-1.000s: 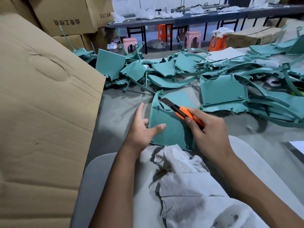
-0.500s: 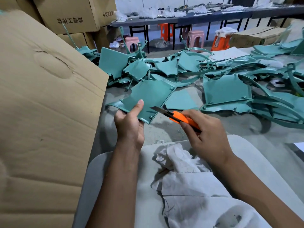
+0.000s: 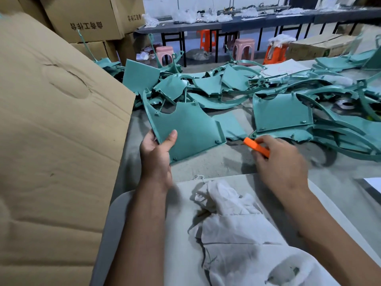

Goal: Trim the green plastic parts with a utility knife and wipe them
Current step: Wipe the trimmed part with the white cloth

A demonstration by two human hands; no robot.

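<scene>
Two hands | left hand point(image 3: 155, 153) pinches green part point(image 3: 189, 129) | right hand point(image 3: 280, 162) grips knife point(image 3: 256, 147)

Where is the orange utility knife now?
The orange utility knife is in the right hand, right of centre, just right of the green panel that the left hand holds.

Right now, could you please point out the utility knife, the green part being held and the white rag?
utility knife point(image 3: 256, 148), head view, orange handle.
green part point(image 3: 191, 129), head view, flat panel face.
white rag point(image 3: 231, 219), head view, crumpled middle.
</scene>
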